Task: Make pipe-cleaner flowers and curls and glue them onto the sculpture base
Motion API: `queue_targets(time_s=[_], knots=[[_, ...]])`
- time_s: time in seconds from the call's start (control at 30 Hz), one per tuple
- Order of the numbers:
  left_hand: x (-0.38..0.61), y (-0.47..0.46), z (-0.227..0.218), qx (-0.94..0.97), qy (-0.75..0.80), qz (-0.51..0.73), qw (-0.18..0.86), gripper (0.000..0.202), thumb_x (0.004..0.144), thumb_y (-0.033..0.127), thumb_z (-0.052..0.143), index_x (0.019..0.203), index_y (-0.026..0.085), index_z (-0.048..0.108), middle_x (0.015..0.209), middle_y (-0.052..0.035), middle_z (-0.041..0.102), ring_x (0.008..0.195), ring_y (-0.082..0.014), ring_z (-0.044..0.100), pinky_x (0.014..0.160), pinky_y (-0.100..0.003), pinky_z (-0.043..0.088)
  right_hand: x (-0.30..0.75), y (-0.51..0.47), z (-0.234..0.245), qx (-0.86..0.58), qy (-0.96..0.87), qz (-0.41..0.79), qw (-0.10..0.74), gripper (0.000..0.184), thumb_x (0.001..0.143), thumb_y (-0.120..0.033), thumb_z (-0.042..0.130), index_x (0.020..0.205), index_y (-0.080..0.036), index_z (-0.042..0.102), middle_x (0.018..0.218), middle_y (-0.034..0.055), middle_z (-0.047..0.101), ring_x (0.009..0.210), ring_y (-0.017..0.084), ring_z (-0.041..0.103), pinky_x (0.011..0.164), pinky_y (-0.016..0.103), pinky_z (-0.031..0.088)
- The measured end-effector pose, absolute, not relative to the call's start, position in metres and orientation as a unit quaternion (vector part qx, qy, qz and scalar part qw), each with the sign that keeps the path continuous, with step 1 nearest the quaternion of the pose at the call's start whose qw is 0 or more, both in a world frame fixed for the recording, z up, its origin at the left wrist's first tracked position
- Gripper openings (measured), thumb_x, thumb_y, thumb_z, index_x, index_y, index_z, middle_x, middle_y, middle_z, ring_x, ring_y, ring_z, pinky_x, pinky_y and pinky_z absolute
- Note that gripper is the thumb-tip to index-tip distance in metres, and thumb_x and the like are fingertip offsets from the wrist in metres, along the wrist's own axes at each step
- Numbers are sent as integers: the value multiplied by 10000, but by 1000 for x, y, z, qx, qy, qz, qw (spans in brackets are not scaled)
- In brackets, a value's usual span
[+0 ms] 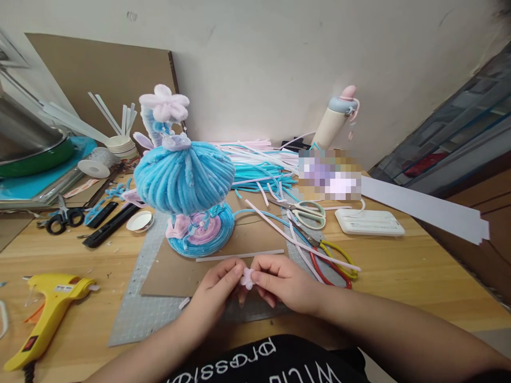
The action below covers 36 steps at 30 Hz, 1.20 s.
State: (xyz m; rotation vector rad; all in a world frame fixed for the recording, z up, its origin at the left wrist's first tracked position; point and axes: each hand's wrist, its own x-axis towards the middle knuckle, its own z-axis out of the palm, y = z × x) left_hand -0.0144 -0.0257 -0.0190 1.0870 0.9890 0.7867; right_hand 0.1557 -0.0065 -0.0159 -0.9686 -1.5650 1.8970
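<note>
Between my two hands is a small pale pink fuzzy flower (248,278), pinched above the cardboard. My left hand (223,282) grips its left side between thumb and forefinger. On the other side, my right hand (281,279) pinches the flower's right edge, its remaining fingers curled beneath. Just beyond stands a lamp-shaped craft (186,178) of blue and pink pipe cleaners, with a pleated blue shade, a round coiled base and a large pink flower on top. A thin pale stick (239,256) lies on the cardboard (171,276) right behind my hands.
At left lie a yellow hot glue gun (51,308) and black scissors (64,215). Right of the craft are pale-handled scissors (307,214), red-and-yellow-handled pliers (331,260) and a white power bank (369,222). Loose pipe cleaners (259,173) and a bottle (333,119) stand near the wall.
</note>
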Motion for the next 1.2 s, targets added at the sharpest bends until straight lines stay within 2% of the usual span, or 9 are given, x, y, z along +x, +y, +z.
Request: queue_targets(time_s=[0.23, 0.33, 0.43, 0.53, 0.6, 0.67, 0.8, 1.03, 1.2], knots=[[-14, -28, -18, 566, 465, 325, 599, 246, 852, 371, 517, 741, 153, 543, 608, 20, 501, 584, -111, 452, 592, -239, 365, 156, -2, -19, -379, -482, 755, 232, 295, 817, -425, 516, 686, -161, 495, 520, -53, 506, 372, 43, 450, 344, 149, 256], [-18, -28, -20, 611, 481, 345, 525, 201, 857, 325, 519, 757, 161, 582, 641, -2, 549, 611, -129, 495, 604, -249, 392, 155, -2, -19, -372, -433, 783, 245, 317, 809, -459, 522, 709, -159, 500, 542, -46, 533, 367, 44, 467, 329, 144, 240], [-23, -28, -21, 685, 464, 388, 406, 100, 848, 208, 528, 829, 187, 624, 783, -42, 630, 755, -161, 571, 709, -273, 433, 156, -2, -19, -350, -398, 809, 254, 306, 795, -451, 570, 750, -153, 514, 580, -35, 564, 366, 38, 471, 317, 139, 223], [-26, -29, -22, 710, 439, 414, 363, 173, 849, 135, 501, 937, 215, 625, 950, -58, 643, 916, -178, 583, 818, -294, 438, 156, -3, -18, -350, -380, 818, 252, 283, 735, -390, 668, 771, -160, 507, 563, -51, 561, 350, 31, 454, 315, 132, 199], [-27, -30, -22, 670, 463, 431, 390, 189, 860, 159, 494, 1009, 225, 591, 989, -53, 628, 908, -171, 581, 802, -290, 450, 157, -3, -17, -359, -391, 805, 263, 293, 726, -390, 681, 772, -162, 503, 552, -58, 555, 346, 27, 444, 320, 130, 202], [-26, -30, -22, 611, 491, 433, 444, 163, 871, 225, 497, 1022, 218, 560, 935, -38, 617, 799, -150, 578, 716, -269, 460, 157, -3, -17, -370, -407, 791, 270, 300, 735, -405, 672, 768, -161, 500, 548, -60, 554, 346, 25, 439, 322, 129, 209], [-22, -27, -19, 552, 490, 381, 556, 196, 849, 357, 527, 878, 167, 567, 693, 7, 555, 598, -114, 502, 563, -232, 404, 157, -2, -15, -380, -438, 768, 274, 297, 744, -408, 661, 744, -159, 498, 519, -71, 530, 349, 25, 428, 326, 131, 232], [-17, -23, -16, 497, 457, 338, 655, 271, 820, 407, 532, 810, 138, 566, 587, 13, 548, 531, -99, 454, 524, -226, 343, 157, -3, -14, -377, -446, 769, 258, 295, 752, -409, 650, 729, -158, 495, 517, -68, 526, 354, 26, 423, 332, 137, 235], [-13, -24, -16, 511, 462, 344, 638, 255, 783, 389, 606, 766, 142, 544, 595, 31, 537, 525, -79, 446, 521, -212, 345, 160, -3, -19, -380, -474, 748, 267, 299, 758, -423, 636, 728, -165, 487, 512, -70, 514, 355, 32, 422, 334, 142, 258]])
